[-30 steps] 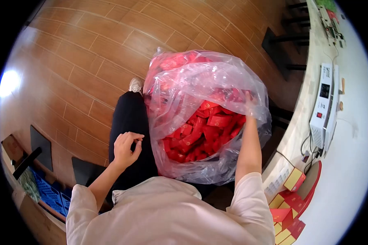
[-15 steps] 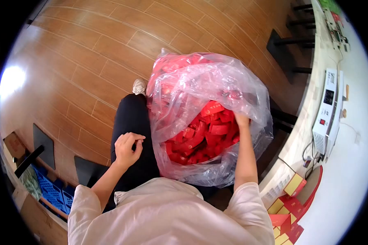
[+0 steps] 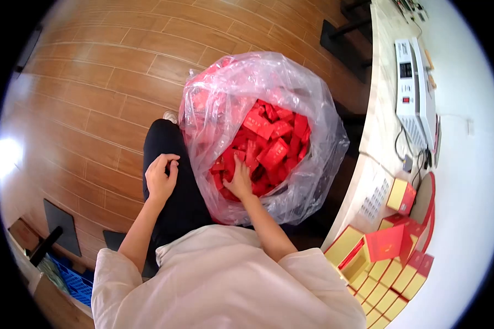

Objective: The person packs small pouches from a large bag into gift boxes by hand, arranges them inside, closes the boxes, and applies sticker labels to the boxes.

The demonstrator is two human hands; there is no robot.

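- Nearest us is our pale shirt (image 3: pixel 219 279), and beyond its hem our left leg (image 3: pixel 167 140) stretches forward in dark trousers.
- Our left hand (image 3: pixel 160 178) lies over that leg, fingers loosely curled, with a gap between thumb and forefinger.
- Our right hand (image 3: pixel 239 183) is inside the mouth of the clear plastic bag (image 3: pixel 304 194), thumb and fingers spread against the packets on the near left side; how firmly they press, we cannot tell.
- The red packets (image 3: pixel 280 153) lie heaped at all angles inside the bag, a few bearing pale print. The bag stands just beside our leg, its mouth folded open toward us; its base is hidden.
- To our right, red and gold boxes (image 3: pixel 387 293) stand in close rows at the near end of the counter (image 3: pixel 381 109). An open box (image 3: pixel 343 247) with a raised red lid sits at that end's front edge.
- Farther along the counter, set back from its front edge, stands a white machine (image 3: pixel 409 101) with a dark display and a red switch; dark cords (image 3: pixel 403 142) trail from its near end.
- Farthest out we see brown plank-patterned floor (image 3: pixel 93 104) and a dark stool base (image 3: pixel 337 46) near the counter's front edge.
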